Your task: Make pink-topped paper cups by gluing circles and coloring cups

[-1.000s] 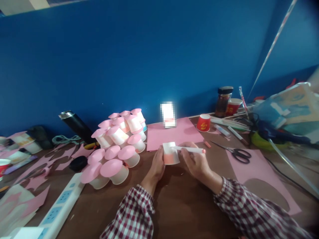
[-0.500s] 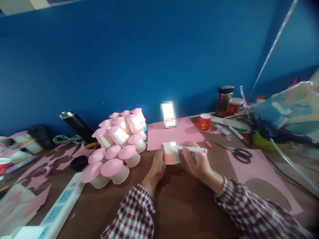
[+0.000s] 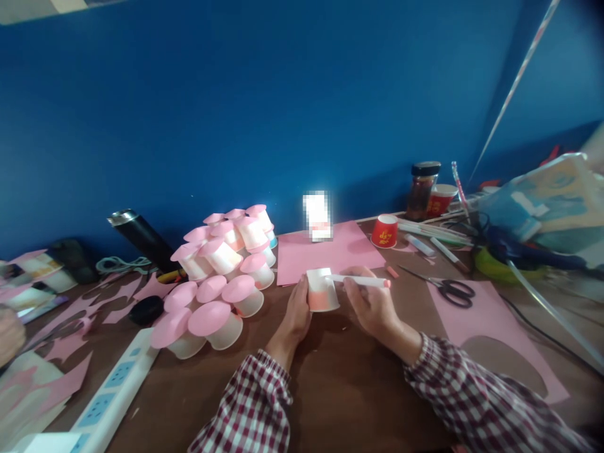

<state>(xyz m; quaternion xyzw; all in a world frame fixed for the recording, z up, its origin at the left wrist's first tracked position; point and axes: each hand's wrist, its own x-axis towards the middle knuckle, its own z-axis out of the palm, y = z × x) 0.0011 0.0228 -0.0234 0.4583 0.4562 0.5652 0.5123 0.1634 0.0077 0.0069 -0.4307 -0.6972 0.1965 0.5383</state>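
My left hand [image 3: 298,308] is closed on the left side of a small upside-down paper cup [image 3: 317,282], white above with an orange-pink band below. Between the fingers of my right hand [image 3: 375,305] is a white marker [image 3: 372,282] with an orange end. Its tip meets the cup's upper right side. An orange marker cap [image 3: 392,270] lies on the table beyond my right hand. To the left stand several upturned paper cups topped with pink paper cones, one of them a front cup [image 3: 226,332].
Pink paper [image 3: 330,251] lies behind the cup. Scissors [image 3: 455,292], a red cup [image 3: 384,233] and a jar [image 3: 422,192] are at right. A power strip [image 3: 113,384], black flask [image 3: 141,239] and paper scraps are left. Another person's hand [image 3: 9,335] shows at the left edge.
Another person's hand has come in at the left edge, where a red cup was visible. The view has shifted slightly. My hands, the cup and the marker keep nearly the same pose.
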